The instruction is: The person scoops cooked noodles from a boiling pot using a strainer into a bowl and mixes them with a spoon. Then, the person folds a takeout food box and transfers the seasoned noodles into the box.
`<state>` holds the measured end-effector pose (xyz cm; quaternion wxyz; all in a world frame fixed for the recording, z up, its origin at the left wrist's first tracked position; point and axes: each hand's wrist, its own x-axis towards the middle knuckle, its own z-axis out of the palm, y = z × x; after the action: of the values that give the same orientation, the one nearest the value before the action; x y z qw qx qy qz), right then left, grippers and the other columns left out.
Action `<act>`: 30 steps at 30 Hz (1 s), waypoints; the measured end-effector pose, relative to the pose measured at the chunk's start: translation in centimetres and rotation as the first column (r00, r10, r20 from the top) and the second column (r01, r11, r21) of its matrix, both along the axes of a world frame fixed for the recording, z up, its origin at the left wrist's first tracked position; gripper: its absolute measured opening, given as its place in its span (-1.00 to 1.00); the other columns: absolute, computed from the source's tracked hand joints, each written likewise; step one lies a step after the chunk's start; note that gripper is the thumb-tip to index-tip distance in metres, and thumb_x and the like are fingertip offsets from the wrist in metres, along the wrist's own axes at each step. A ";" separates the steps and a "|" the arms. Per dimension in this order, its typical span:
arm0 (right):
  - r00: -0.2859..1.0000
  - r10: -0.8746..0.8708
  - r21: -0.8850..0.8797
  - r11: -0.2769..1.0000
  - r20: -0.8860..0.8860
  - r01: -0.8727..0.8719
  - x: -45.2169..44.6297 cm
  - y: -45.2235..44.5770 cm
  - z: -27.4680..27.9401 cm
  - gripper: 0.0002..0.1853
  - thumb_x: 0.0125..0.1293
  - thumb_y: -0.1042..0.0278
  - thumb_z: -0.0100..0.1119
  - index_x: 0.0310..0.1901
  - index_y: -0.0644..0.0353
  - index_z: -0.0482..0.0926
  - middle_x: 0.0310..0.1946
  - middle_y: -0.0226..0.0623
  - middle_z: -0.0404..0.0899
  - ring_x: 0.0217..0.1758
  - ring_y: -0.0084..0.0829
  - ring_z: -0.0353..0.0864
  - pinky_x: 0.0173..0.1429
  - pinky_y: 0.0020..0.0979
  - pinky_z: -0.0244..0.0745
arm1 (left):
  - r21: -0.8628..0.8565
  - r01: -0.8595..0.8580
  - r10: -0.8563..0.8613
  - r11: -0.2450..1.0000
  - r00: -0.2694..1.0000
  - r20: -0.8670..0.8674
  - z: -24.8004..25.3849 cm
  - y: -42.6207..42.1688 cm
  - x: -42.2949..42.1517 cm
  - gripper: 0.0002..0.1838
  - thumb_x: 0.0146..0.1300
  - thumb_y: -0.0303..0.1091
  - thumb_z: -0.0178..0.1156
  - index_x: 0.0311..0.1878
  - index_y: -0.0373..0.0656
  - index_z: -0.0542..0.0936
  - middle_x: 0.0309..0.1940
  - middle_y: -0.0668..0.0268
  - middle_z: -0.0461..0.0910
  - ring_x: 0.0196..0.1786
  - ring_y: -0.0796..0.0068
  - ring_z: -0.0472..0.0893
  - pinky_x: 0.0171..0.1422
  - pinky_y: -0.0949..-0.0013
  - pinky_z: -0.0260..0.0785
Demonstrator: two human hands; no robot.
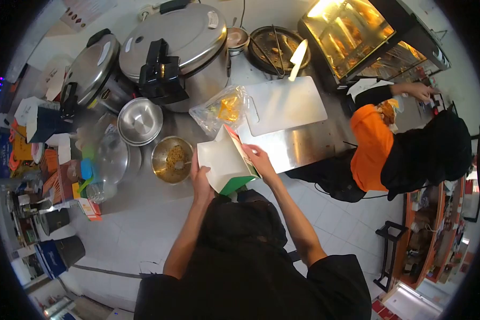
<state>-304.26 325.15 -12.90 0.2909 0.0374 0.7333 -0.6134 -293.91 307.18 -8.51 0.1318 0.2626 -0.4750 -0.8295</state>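
Between my two hands is an opened paper food box [218,159], white inside, with green and red on its outer faces. My left hand [200,178] grips its left side, thumb over the wall. On the right wall, my right hand [258,159] has its fingers curled over the upper edge. Left of the box sits a steel bowl [165,146] with brown crumbly food and what looks like a spoon in it. Just beyond the box lies a clear plastic bag [210,111] with something orange-yellow inside.
A white cutting board [287,104] and a knife [297,60] lie ahead, by a dark round pan [261,48]. Large steel cookers [181,32] stand at back left. Stacked steel bowls [140,120] are nearby. A co-worker in an orange sleeve [369,144] works at right by a lit display warmer [346,37].
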 end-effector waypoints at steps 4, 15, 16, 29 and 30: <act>0.858 -0.190 0.308 0.878 -0.477 0.366 -0.9 1.9 1.6 -0.21 0.17 0.02 0.43 0.29 0.39 0.38 0.12 0.08 0.52 0.16 -0.04 0.51 0.29 -0.15 0.39 | -0.607 -0.035 0.143 0.794 0.981 0.132 -2.0 -0.2 -0.1 -0.21 0.12 -0.66 -0.07 0.51 -0.24 0.16 0.43 0.01 0.22 0.48 0.08 0.26 0.54 0.11 0.14; 0.955 -0.098 0.246 0.954 -0.280 0.170 3.0 2.5 -5.3 -0.34 0.29 0.41 0.12 0.40 0.25 0.13 0.09 0.13 0.57 0.01 -0.10 0.69 0.09 -0.23 0.58 | -0.958 0.165 0.115 0.235 0.974 0.196 -1.4 3.0 -2.5 -0.30 0.09 -0.62 0.19 0.37 -0.14 0.32 0.46 -0.10 0.12 0.47 -0.21 0.18 0.55 -0.07 0.05; 0.955 -0.054 0.262 0.956 -0.290 0.134 2.4 3.2 -5.2 -0.38 0.30 0.43 0.07 0.39 0.24 0.16 0.07 0.15 0.58 0.01 -0.09 0.69 0.08 -0.22 0.58 | -0.978 0.203 0.078 0.042 0.975 0.206 -0.6 2.4 -2.8 -0.34 0.08 -0.62 0.20 0.34 -0.13 0.40 0.47 -0.10 0.12 0.47 -0.23 0.18 0.53 -0.08 0.09; 0.952 0.102 0.099 0.992 -0.289 -0.076 -4.4 9.1 -7.2 -0.41 0.38 0.42 0.14 0.42 0.19 0.25 0.02 0.12 0.67 -0.10 -0.30 0.73 -0.10 -0.31 0.63 | -0.905 0.283 -0.105 0.319 0.959 0.263 -6.9 0.1 -4.8 -0.36 0.16 -0.53 0.14 0.37 -0.19 0.35 0.06 -0.11 0.53 0.10 -0.21 0.53 0.20 -0.05 0.42; 0.928 0.158 0.222 0.971 -0.337 -0.085 -4.5 8.7 -7.0 -0.43 0.37 0.40 0.17 0.39 0.20 0.29 -0.01 0.11 0.68 -0.12 -0.28 0.75 -0.09 -0.30 0.63 | -0.894 0.318 -0.071 0.315 0.947 0.312 -8.1 0.5 -4.4 -0.37 0.15 -0.53 0.14 0.36 -0.19 0.35 0.07 -0.11 0.53 0.10 -0.21 0.53 0.19 -0.05 0.42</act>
<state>-308.72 333.87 -19.91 0.1873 -0.0892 0.8333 -0.5125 -298.34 307.64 -16.62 0.1045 0.1676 -0.9027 -0.3824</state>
